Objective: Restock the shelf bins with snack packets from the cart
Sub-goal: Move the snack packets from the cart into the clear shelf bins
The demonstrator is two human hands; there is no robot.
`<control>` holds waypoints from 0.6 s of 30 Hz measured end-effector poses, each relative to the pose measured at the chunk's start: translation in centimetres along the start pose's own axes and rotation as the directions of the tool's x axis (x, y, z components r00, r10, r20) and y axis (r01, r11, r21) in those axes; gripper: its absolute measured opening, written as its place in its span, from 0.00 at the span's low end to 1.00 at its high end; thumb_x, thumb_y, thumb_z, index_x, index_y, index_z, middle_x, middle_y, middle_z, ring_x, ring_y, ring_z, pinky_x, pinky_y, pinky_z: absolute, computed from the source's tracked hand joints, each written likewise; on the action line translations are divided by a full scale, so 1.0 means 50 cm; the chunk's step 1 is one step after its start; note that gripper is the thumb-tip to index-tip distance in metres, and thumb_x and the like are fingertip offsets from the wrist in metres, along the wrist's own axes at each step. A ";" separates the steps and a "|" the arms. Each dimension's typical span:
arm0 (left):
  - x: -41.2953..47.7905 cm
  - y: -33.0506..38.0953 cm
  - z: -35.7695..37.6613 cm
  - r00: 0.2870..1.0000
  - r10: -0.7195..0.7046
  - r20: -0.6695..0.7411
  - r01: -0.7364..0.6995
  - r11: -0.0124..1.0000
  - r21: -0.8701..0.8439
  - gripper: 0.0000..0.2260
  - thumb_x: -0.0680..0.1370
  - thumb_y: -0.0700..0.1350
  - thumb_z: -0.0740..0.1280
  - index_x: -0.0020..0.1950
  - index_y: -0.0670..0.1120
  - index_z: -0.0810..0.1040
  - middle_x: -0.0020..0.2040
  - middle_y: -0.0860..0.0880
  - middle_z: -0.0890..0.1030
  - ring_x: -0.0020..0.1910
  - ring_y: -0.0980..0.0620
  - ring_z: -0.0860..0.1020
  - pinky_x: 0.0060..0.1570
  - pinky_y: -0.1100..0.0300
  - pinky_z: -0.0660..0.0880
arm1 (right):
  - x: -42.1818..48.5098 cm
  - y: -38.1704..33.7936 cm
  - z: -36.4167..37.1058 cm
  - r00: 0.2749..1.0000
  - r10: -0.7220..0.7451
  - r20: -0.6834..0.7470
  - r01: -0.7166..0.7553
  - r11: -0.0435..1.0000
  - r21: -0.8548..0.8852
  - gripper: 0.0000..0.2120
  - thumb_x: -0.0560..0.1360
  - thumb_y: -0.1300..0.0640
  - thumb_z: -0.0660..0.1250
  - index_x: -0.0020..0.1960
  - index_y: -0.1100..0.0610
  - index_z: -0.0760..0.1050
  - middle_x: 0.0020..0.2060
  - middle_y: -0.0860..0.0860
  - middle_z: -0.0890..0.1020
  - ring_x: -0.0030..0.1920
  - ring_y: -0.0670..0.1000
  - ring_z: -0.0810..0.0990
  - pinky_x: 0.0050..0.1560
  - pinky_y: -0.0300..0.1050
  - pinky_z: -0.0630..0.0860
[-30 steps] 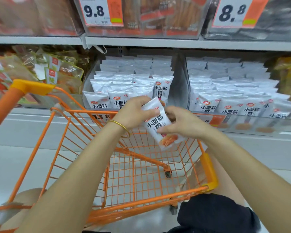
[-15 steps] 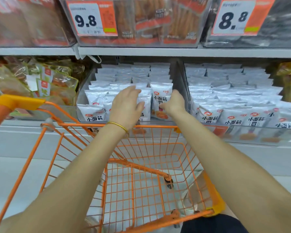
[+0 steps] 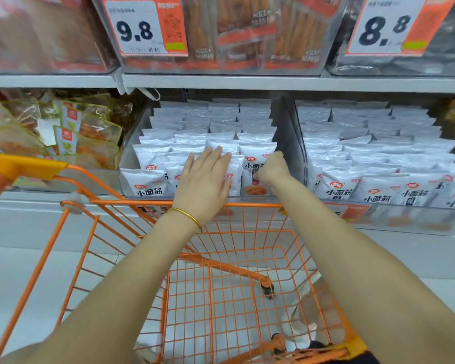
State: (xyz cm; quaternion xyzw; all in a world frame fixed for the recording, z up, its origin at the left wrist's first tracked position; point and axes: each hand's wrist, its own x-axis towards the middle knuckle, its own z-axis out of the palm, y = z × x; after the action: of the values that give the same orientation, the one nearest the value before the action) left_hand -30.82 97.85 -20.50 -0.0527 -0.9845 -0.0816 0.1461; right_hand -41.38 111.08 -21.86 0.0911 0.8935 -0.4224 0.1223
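Observation:
A clear shelf bin (image 3: 128, 164) holds rows of white snack packets (image 3: 208, 122) standing upright. My left hand (image 3: 205, 179), with a gold bangle on the wrist, lies flat with straight fingers on the front middle packets. My right hand (image 3: 272, 168) is curled at the right edge of the front right packet (image 3: 251, 170), its thumb on the packet's face; the fingers are hidden behind it. Both arms reach over the orange wire cart (image 3: 195, 204), which stands against the shelf. No packets show through the cart's wire floor.
To the right, a second bin (image 3: 378, 153) of the same white packets sits behind a clear divider (image 3: 290, 143). Green and orange packets (image 3: 90, 132) fill the left bin. An upper shelf carries price tags 9.8 (image 3: 142, 27) and 8.8 (image 3: 386, 24). The cart handle (image 3: 24, 166) is at the left.
Both hands carried a white packet from above the cart up into the left bin. It now stands at the front right, and my left hand has flattened onto the packets beside it.

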 end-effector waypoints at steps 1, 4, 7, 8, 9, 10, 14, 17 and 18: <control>0.002 0.000 -0.001 1.000 -0.005 -0.008 0.005 1.000 -0.003 0.22 0.81 0.47 0.56 0.74 0.45 0.60 0.75 0.46 0.60 0.75 0.48 0.55 0.73 0.50 0.45 | -0.001 0.001 -0.002 1.000 0.005 0.003 -0.005 1.000 -0.001 0.28 0.75 0.71 0.63 0.70 0.67 0.53 0.66 0.61 0.67 0.65 0.59 0.70 0.62 0.49 0.69; 0.019 0.004 -0.008 0.999 -0.011 -0.032 0.012 1.000 0.008 0.21 0.81 0.47 0.55 0.73 0.44 0.62 0.75 0.45 0.60 0.75 0.47 0.55 0.73 0.51 0.46 | -0.009 0.004 -0.007 1.000 -0.001 -0.002 0.001 1.000 -0.005 0.26 0.76 0.70 0.62 0.69 0.67 0.54 0.65 0.61 0.68 0.64 0.59 0.70 0.61 0.49 0.70; 0.054 0.013 -0.012 0.999 -0.001 0.049 -0.001 0.998 0.058 0.22 0.82 0.50 0.50 0.75 0.45 0.56 0.77 0.47 0.55 0.76 0.50 0.51 0.73 0.51 0.44 | -0.016 0.005 -0.014 1.000 -0.013 -0.008 0.013 1.000 0.023 0.25 0.76 0.70 0.61 0.69 0.66 0.54 0.65 0.61 0.69 0.64 0.59 0.71 0.59 0.49 0.70; 0.066 0.015 -0.014 0.996 -0.006 0.094 0.000 0.998 0.068 0.23 0.82 0.51 0.48 0.76 0.46 0.54 0.77 0.48 0.53 0.76 0.51 0.49 0.73 0.51 0.43 | -0.019 0.004 -0.017 1.000 -0.021 -0.012 0.021 0.999 0.041 0.25 0.76 0.70 0.61 0.69 0.66 0.54 0.65 0.61 0.69 0.64 0.59 0.71 0.60 0.49 0.70; 0.076 0.016 -0.015 0.989 -0.017 0.146 0.006 0.997 0.077 0.23 0.82 0.52 0.47 0.76 0.46 0.53 0.77 0.48 0.52 0.76 0.52 0.48 0.74 0.51 0.43 | -0.021 0.003 -0.018 0.999 -0.027 -0.016 0.028 0.998 0.059 0.25 0.76 0.70 0.61 0.70 0.66 0.54 0.65 0.61 0.69 0.64 0.58 0.71 0.61 0.50 0.70; 0.084 0.015 -0.016 0.980 -0.031 0.196 0.015 0.996 0.085 0.24 0.82 0.53 0.46 0.77 0.46 0.52 0.77 0.48 0.51 0.76 0.52 0.47 0.74 0.51 0.43 | -0.024 0.002 -0.018 0.999 -0.034 -0.016 0.035 0.996 0.078 0.26 0.76 0.70 0.61 0.70 0.66 0.54 0.65 0.61 0.70 0.65 0.58 0.71 0.62 0.50 0.70; 0.086 0.006 -0.015 0.969 -0.072 0.236 0.044 0.992 0.122 0.25 0.82 0.54 0.45 0.76 0.45 0.53 0.77 0.47 0.51 0.76 0.52 0.48 0.74 0.52 0.44 | -0.034 -0.004 -0.010 0.999 -0.042 0.006 0.041 0.992 0.117 0.27 0.76 0.71 0.59 0.71 0.65 0.53 0.66 0.61 0.69 0.64 0.58 0.71 0.61 0.50 0.71; 0.080 0.003 -0.017 0.972 -0.076 0.223 0.051 0.992 0.117 0.25 0.82 0.55 0.46 0.76 0.45 0.53 0.77 0.47 0.52 0.76 0.51 0.49 0.74 0.52 0.44 | -0.042 -0.008 -0.007 1.000 -0.016 0.017 0.014 0.994 0.112 0.27 0.76 0.70 0.59 0.72 0.65 0.52 0.66 0.61 0.68 0.65 0.58 0.70 0.61 0.50 0.70; 0.078 0.003 -0.019 0.973 -0.070 0.218 0.050 0.994 0.096 0.26 0.82 0.55 0.46 0.76 0.45 0.53 0.77 0.47 0.52 0.76 0.51 0.49 0.74 0.53 0.44 | -0.045 -0.009 -0.006 1.000 -0.013 0.013 0.012 0.993 0.117 0.27 0.77 0.70 0.59 0.72 0.65 0.51 0.67 0.61 0.67 0.66 0.58 0.70 0.62 0.50 0.70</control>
State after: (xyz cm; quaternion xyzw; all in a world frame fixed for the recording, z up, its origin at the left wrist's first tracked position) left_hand -34.26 98.12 -18.43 -0.0251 -0.9984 -0.0354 0.0352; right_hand -39.41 110.91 -20.68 0.0898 0.8670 -0.4753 0.1201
